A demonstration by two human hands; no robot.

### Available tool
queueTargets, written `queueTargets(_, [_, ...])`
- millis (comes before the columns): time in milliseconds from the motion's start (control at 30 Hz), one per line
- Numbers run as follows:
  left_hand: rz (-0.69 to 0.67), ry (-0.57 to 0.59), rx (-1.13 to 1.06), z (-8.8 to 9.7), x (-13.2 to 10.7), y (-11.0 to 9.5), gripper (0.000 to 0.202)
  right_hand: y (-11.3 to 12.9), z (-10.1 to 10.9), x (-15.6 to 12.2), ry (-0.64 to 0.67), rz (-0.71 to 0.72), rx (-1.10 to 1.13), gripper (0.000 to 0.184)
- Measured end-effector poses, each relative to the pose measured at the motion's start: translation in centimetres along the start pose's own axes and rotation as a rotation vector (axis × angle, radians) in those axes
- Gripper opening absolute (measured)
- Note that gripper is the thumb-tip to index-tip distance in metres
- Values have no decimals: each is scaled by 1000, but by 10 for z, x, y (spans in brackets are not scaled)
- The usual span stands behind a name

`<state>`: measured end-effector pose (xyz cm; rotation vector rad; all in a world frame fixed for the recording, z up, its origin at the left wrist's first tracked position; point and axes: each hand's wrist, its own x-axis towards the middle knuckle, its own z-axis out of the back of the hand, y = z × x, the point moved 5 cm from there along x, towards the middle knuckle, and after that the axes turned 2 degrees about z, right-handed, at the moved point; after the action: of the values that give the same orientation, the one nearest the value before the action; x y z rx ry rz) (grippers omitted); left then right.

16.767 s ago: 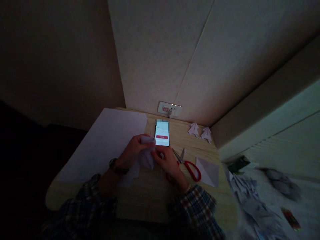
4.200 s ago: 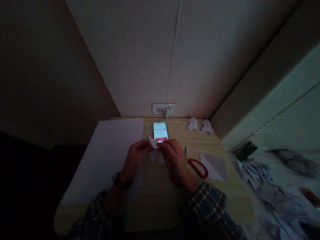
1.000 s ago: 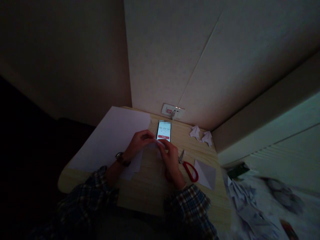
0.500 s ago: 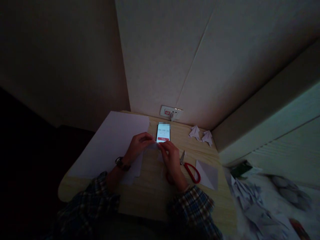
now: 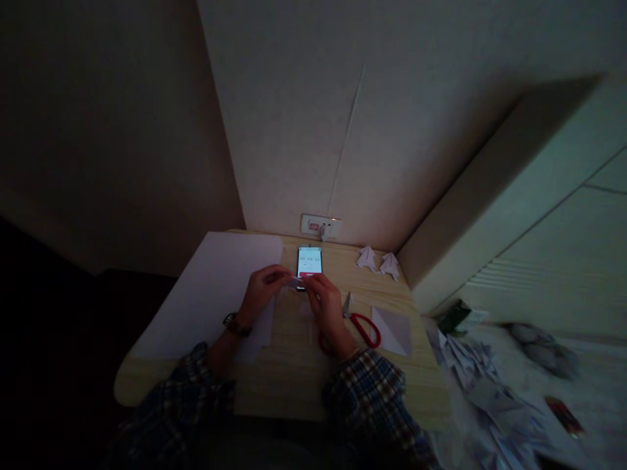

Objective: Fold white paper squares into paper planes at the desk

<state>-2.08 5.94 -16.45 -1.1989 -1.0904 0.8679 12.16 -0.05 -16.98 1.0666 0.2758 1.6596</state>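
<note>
A small piece of folded paper (image 5: 294,282) is held up between my two hands, over the middle of the table. My left hand (image 5: 264,289) pinches its left end, with a dark watch on the wrist. My right hand (image 5: 324,304) grips the right end, fingers closed. Just behind the paper lies a lit phone (image 5: 309,260). Red-handled scissors (image 5: 365,331) lie partly under my right forearm, their blades pointing away from me. A sheet with a diagonal fold (image 5: 392,329) rests to their right. In the dim light the fine folds of the held paper are hard to make out.
Large white sheets (image 5: 215,287) cover the left of the wooden table (image 5: 284,385). Two folded paper figures (image 5: 366,258) sit at the back right. A wall socket (image 5: 321,225) with a plug is behind the phone. Crumpled and folded papers (image 5: 490,391) lie right of the table.
The view has shifted, so the table and its things appear further left. Both hands still hold the folded paper, and the fingers have moved only slightly.
</note>
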Motion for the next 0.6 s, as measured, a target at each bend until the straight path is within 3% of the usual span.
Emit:
queueTargets(233, [67,28,-155,0,-39,-16,24,32,12,-21,-49,134,-46,27])
queueTargets(433, [190,31,-195,1,-86,4,28,44,4,-74,-31,110,-45,33])
queueTargets(600, [182,52,-191,0,-99,16,33,45,5,-88,-70,99,16,31])
